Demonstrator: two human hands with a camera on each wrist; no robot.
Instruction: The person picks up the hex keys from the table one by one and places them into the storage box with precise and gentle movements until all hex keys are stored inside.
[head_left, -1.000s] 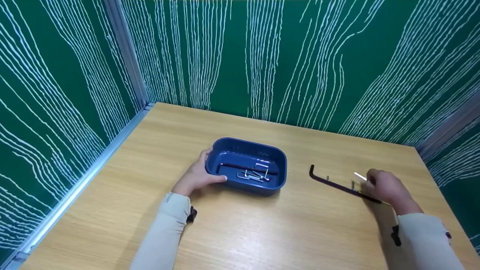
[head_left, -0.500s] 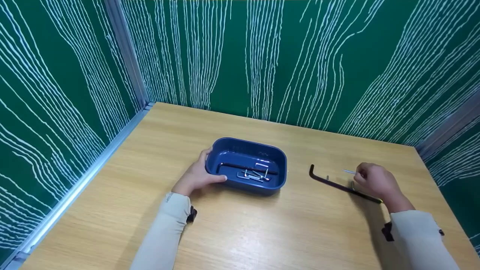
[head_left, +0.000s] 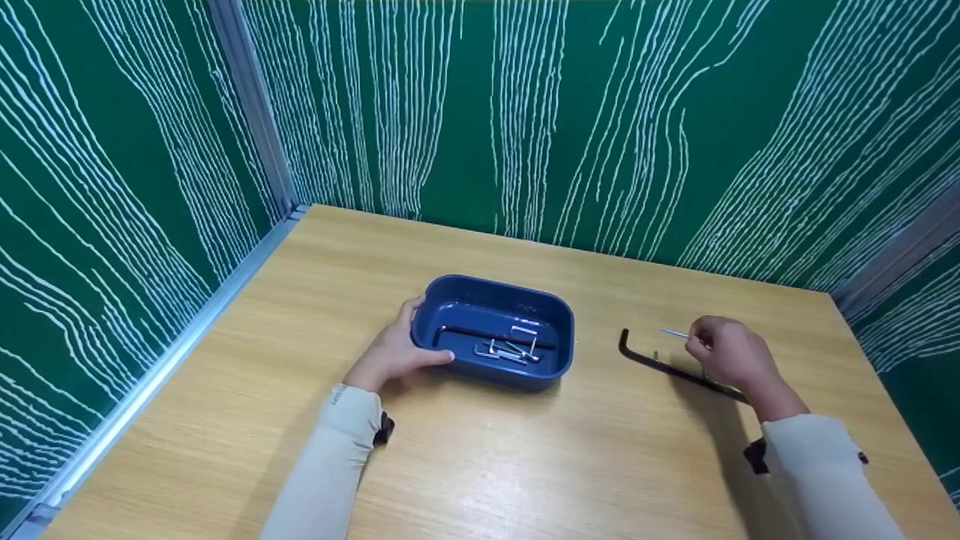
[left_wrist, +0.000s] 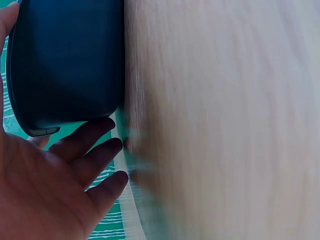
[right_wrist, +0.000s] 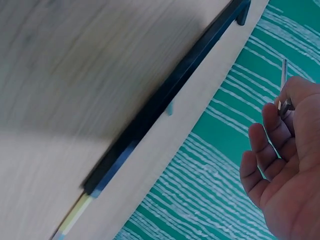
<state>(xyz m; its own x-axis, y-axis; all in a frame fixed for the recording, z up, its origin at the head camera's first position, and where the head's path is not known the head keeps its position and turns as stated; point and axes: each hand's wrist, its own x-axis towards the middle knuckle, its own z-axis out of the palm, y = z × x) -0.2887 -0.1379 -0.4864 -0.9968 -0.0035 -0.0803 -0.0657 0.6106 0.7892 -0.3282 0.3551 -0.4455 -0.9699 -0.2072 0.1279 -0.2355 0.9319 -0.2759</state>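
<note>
A blue plastic box [head_left: 491, 379] stands on the table. My left hand [head_left: 395, 346] holds its left end, thumb over the near rim, several fingers spread along the outside wall in the left wrist view. Inside lie a large black hex key [head_left: 480, 334] and several small silver hex keys [head_left: 501, 352]. To the right, my right hand [head_left: 731, 352] pinches a small silver hex key [head_left: 675, 332] between thumb and forefinger, raised above the table. Below it lies another large black hex key [head_left: 660, 366], partly hidden by the hand in the head view.
A small key end [head_left: 656, 355] shows behind the large black hex key on the table. At that key's near end lies a yellow strip [right_wrist: 75, 215]. Green walls [head_left: 600, 135] with white wavy lines enclose the wooden table [head_left: 480, 465].
My right hand has moved left and away from me with the small hex key, passing over the large black one. The left hand and the box have stayed put.
</note>
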